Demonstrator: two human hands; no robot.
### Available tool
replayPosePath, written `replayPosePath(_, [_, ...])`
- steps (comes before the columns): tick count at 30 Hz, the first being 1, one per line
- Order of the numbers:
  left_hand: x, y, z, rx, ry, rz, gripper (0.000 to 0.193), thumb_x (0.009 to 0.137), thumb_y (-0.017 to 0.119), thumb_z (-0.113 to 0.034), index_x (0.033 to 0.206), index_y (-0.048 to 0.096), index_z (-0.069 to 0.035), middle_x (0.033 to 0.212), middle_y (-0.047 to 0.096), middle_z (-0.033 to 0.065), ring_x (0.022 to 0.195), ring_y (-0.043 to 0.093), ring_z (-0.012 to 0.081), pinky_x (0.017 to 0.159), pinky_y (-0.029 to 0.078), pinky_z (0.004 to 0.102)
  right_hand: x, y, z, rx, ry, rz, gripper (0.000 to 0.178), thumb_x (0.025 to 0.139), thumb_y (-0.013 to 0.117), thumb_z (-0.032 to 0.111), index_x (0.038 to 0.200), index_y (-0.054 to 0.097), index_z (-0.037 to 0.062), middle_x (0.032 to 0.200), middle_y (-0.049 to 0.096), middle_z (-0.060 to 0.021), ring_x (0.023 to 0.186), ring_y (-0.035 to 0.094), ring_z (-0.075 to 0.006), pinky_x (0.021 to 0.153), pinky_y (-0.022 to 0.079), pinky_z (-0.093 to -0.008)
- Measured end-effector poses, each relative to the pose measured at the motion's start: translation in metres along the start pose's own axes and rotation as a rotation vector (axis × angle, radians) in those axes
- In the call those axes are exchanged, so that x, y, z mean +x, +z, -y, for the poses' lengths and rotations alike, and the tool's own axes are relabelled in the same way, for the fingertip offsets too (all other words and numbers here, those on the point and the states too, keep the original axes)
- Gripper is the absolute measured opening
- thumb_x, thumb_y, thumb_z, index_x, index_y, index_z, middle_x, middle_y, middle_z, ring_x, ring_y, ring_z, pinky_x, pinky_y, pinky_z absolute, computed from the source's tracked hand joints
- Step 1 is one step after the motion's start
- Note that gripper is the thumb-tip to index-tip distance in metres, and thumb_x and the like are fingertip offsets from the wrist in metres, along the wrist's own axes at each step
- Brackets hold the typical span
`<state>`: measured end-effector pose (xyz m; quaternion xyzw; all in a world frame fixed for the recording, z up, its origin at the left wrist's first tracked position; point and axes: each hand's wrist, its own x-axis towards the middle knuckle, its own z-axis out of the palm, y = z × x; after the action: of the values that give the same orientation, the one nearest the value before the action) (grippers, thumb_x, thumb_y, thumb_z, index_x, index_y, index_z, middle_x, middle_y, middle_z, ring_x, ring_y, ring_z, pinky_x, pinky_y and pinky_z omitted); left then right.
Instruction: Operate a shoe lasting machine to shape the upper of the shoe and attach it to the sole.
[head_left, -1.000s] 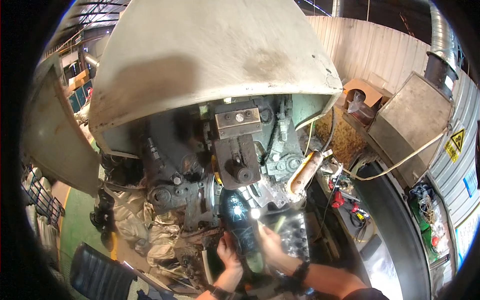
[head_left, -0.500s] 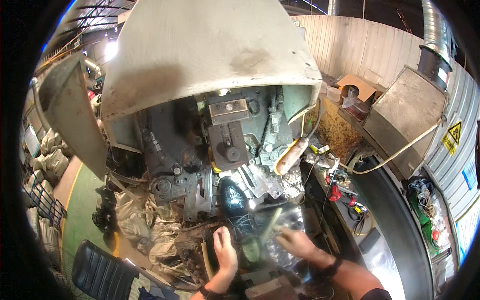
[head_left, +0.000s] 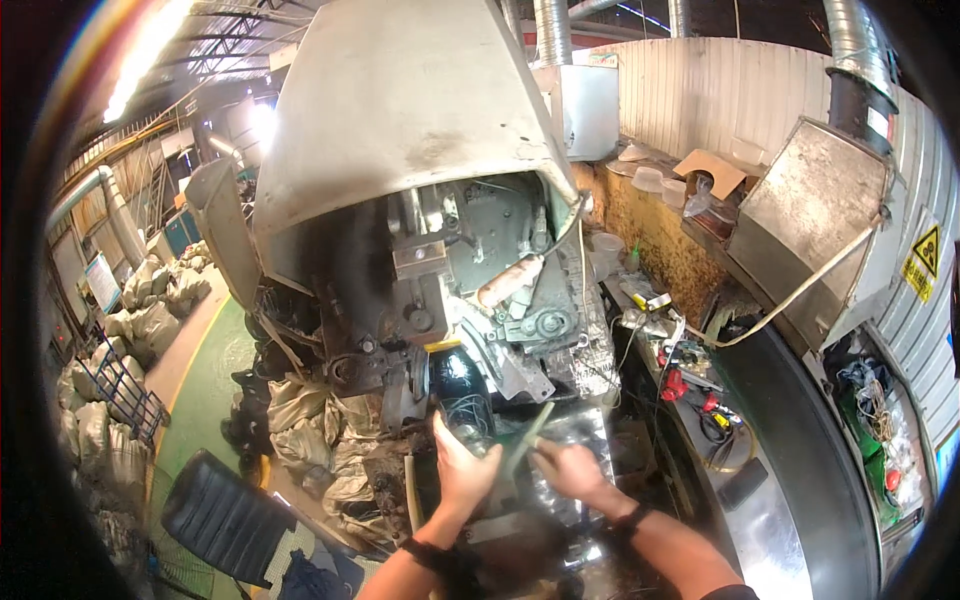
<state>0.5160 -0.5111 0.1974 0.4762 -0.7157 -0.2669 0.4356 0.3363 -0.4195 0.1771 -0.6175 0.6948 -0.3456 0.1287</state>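
Note:
A glossy black lace-up shoe (head_left: 460, 383) stands with its toe pushed in under the yellow-edged block of a machine (head_left: 418, 300). My left hand (head_left: 462, 470) is closed round its rear end, fingers on one side and thumb on the other. The heel is hidden behind that hand. In my right hand (head_left: 575, 468) I hold a pale greenish stick (head_left: 527, 440), slightly blurred, its free end pointing up and away, to the right of the shoe. Dark bands circle both wrists.
A pale hood (head_left: 400, 110) overhangs the machine. A handled lamp-like tool (head_left: 510, 282) hangs before it. To the right are a tool-strewn ledge (head_left: 690, 385) and a dark conveyor belt (head_left: 790, 430). A black chair (head_left: 225, 510) and stacked sacks (head_left: 300, 430) stand left.
My left hand has gone from beside the shoe to gripping its rear. The shoe's toe has moved in under the block. The stick stays in my right hand; the view has shifted.

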Motion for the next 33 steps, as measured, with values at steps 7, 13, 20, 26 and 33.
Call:
replayPosePath(7, [-0.009, 0.000, 0.006, -0.005, -0.065, 0.056, 0.110, 0.072, 0.085, -0.017, 0.155, 0.014, 0.000, 0.143, 0.045, 0.0330, 0.129, 0.051, 0.0474, 0.109, 0.043, 0.0490, -0.008, 0.017, -0.015, -0.061, -0.132, -0.103, 0.030, 0.095, 0.063, 0.024, 0.122, 0.070, 0.0122, 0.087, 0.072, -0.0203, 0.075, 0.070, -0.0398, 0.068, 0.057, -0.0502])
replayPosePath(13, [-0.004, 0.006, 0.015, -0.018, -0.006, 0.000, 0.108, 0.071, 0.085, -0.013, 0.154, 0.016, -0.001, 0.141, 0.047, 0.0312, 0.128, 0.051, 0.0446, 0.109, 0.043, 0.0482, -0.007, 0.010, -0.012, 0.012, -0.131, -0.134, 0.024, 0.095, 0.062, 0.020, 0.114, 0.073, 0.0090, 0.088, 0.072, -0.0201, 0.075, 0.070, -0.0390, 0.068, 0.057, -0.0478])
replayPosePath(20, [-0.002, 0.006, 0.015, -0.115, 0.021, 0.011, 0.107, 0.070, 0.085, -0.010, 0.154, 0.019, -0.002, 0.138, 0.050, 0.0283, 0.125, 0.054, 0.0411, 0.106, 0.044, 0.0466, -0.004, 0.012, -0.013, 0.119, -0.115, -0.221, 0.021, 0.096, 0.061, 0.018, 0.105, 0.075, 0.0056, 0.085, 0.072, -0.0204, 0.073, 0.069, -0.0400, 0.067, 0.057, -0.0474])
replayPosePath(26, [-0.001, 0.009, 0.024, -0.073, 0.056, -0.016, 0.106, 0.070, 0.085, -0.009, 0.153, 0.020, -0.001, 0.135, 0.052, 0.0273, 0.122, 0.056, 0.0401, 0.104, 0.045, 0.0462, -0.003, 0.018, -0.020, 0.130, -0.125, -0.262, 0.020, 0.095, 0.062, 0.018, 0.106, 0.074, 0.0063, 0.081, 0.071, -0.0199, 0.069, 0.068, -0.0406, 0.064, 0.056, -0.0490])
replayPosePath(33, [-0.002, 0.005, 0.017, -0.137, 0.020, 0.018, 0.105, 0.070, 0.085, -0.009, 0.153, 0.021, -0.001, 0.137, 0.050, 0.0277, 0.125, 0.054, 0.0401, 0.106, 0.044, 0.0461, -0.005, 0.017, -0.019, 0.081, -0.104, -0.218, 0.028, 0.094, 0.060, 0.018, 0.118, 0.073, 0.0113, 0.083, 0.072, -0.0179, 0.069, 0.070, -0.0371, 0.065, 0.058, -0.0464])
